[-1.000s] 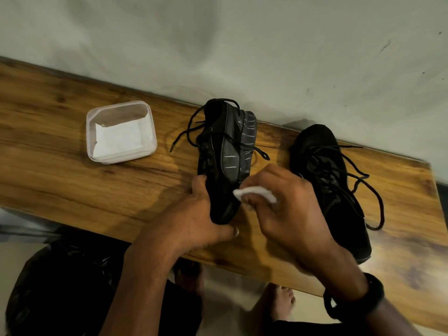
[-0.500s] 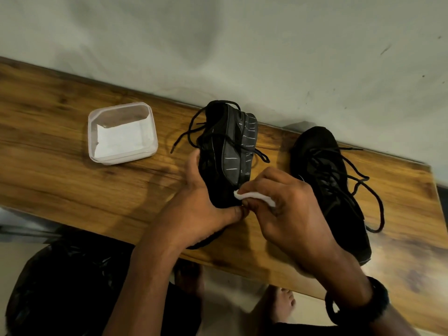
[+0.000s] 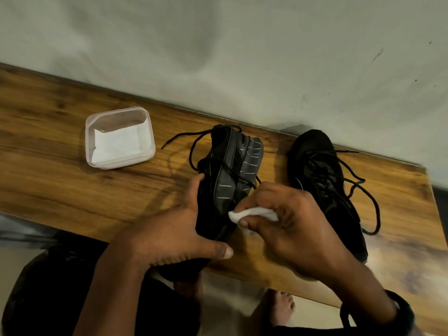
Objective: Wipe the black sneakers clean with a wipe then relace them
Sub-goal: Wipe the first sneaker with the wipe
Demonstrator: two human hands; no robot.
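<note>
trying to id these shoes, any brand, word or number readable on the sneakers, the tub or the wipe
None can be read.
Held sneaker: only pale lines on the sole, no letters.
Other sneaker: dark, no logo shows.
Tub: no label shows.
Wipe: blank.

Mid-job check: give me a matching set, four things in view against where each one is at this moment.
Things: 1 wipe; 2 tilted sneaker; 3 second sneaker; 4 plastic tub.
Places: A left on the table; B gripped by the left hand; C pinched in the right hand; D standing on the table, right side.
Pairs: 1-C, 2-B, 3-D, 4-A.
</note>
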